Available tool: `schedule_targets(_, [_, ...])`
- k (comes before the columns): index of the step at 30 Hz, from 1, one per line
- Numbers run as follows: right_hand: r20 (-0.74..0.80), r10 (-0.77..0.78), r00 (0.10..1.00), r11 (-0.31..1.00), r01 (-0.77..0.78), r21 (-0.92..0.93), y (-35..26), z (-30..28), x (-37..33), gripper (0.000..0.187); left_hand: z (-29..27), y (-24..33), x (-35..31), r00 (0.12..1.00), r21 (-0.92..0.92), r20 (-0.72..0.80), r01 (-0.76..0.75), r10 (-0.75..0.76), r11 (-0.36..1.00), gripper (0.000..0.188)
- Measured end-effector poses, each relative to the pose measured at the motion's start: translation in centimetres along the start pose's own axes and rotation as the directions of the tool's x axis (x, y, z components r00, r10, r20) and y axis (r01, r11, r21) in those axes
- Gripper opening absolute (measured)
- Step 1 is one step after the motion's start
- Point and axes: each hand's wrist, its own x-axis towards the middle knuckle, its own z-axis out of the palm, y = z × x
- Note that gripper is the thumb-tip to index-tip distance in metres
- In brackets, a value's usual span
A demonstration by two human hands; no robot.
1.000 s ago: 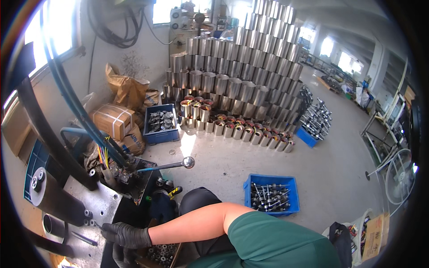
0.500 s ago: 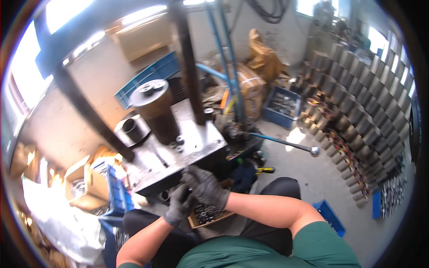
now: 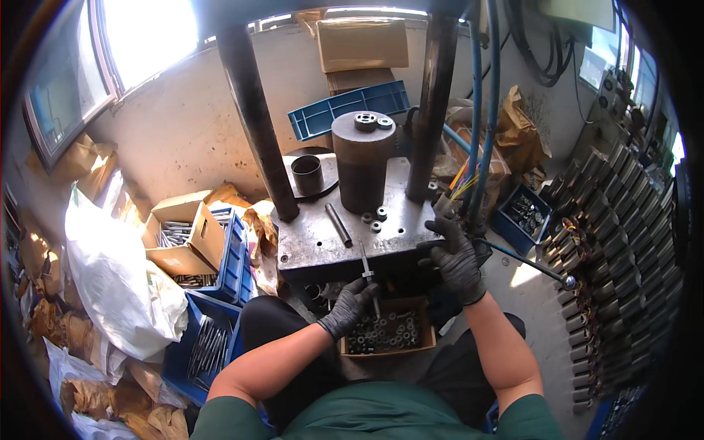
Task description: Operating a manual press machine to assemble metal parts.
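Observation:
My left hand (image 3: 350, 309), in a dark grey glove, is closed around a slim metal shaft (image 3: 364, 257) with a collar or ring partway along it. The shaft points up and away over the front edge of a steel press table (image 3: 308, 246). My gloved right hand (image 3: 456, 262) is open with fingers spread, by the table's right front corner, holding nothing. Below the hands, a cardboard box (image 3: 389, 353) contains many small bearing-like rings. On the table lie a short metal tube (image 3: 338, 224) and several small rings (image 3: 376, 226).
A thick steel cylinder (image 3: 363, 172) stands on the table, with ring parts (image 3: 366, 121) on top, between two posts (image 3: 257, 125). Blue crates (image 3: 236, 268) with metal rods are at left. A ball-ended lever (image 3: 568, 281) sticks out at right, before stacked metal cylinders (image 3: 609, 257).
My hands were together and have separated: the right moved right and opened, while the left keeps the shaft, now plainly visible. The view has turned left and levelled.

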Motion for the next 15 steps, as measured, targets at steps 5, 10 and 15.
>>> schedule_targets(5, [0.013, -0.390, 0.921, 0.917, 0.389, -0.093, -6.5, -4.7, -1.3, 0.037, -1.0, -0.4, 1.0, 0.984, -0.143, -0.019, 0.173, -0.177, 0.975, 0.022])
schedule_targets(10, [0.139, -0.407, 0.903, 0.551, 0.364, -0.751, -15.4, -6.8, -5.0, 0.022, -1.0, 1.3, 1.9, 0.958, -0.248, -0.068, 0.253, -0.278, 0.935, 0.020])
schedule_targets(15, [0.327, -0.145, 0.934, -0.222, 0.292, -0.930, -20.7, -9.7, -7.0, 0.013, -2.3, 2.0, 3.9, 0.964, -0.194, -0.141, 0.197, -0.226, 0.961, 0.016])
